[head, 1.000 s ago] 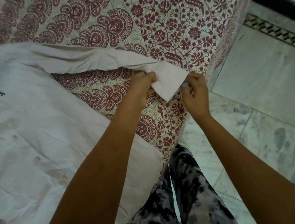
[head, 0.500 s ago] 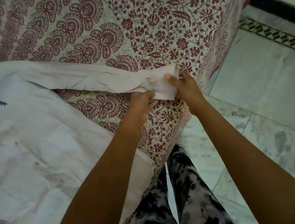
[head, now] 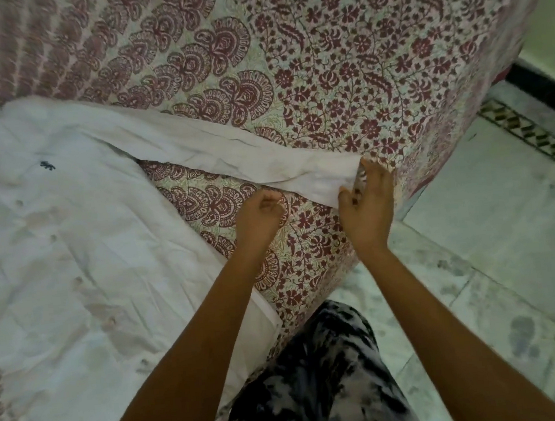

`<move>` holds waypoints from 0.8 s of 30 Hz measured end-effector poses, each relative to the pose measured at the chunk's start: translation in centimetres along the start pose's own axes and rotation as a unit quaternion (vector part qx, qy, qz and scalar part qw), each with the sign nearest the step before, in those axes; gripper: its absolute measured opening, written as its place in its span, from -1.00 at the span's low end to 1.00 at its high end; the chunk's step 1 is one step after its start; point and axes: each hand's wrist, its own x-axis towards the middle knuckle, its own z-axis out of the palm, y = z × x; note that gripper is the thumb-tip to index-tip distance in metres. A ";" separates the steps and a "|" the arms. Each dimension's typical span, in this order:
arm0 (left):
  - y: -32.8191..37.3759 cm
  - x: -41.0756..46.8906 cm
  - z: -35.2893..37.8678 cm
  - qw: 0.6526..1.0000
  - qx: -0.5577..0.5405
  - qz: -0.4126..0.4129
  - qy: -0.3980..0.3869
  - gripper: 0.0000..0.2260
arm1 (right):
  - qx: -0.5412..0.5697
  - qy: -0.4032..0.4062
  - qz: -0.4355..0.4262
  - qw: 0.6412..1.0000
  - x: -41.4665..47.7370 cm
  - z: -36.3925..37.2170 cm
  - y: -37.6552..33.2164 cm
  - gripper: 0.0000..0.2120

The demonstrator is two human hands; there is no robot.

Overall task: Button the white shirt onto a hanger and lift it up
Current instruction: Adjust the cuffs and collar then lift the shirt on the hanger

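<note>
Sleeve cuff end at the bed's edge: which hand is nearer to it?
Right. The right hand touches the sleeve cuff, fingers at its end. The left hand is loosely curled just short of the cuff, over the bedspread, not touching it.

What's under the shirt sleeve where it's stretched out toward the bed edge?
The sleeve lies flat on the patterned bedspread, which shows on both sides of it. The right hand touches its cuff end; the left hand is off it. Anything beneath the cloth is covered.
</note>
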 end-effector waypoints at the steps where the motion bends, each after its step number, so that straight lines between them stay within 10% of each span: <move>1: -0.6 -0.1 -0.5 0.999 0.026 0.032 0.015 -0.85 | 0.005 -0.003 -0.025 1.000 -1.2 0.4 -0.2 -0.51; 6: -3.7 -1.7 -2.5 0.982 0.106 0.141 0.073 -0.72 | -0.004 0.014 -0.055 0.998 -6.6 2.3 -0.5 -0.49; 24: -22.4 -15.0 -14.9 0.960 0.168 0.123 0.185 -0.45 | -0.094 -0.140 -0.254 0.952 -25.7 10.8 -3.7 -0.47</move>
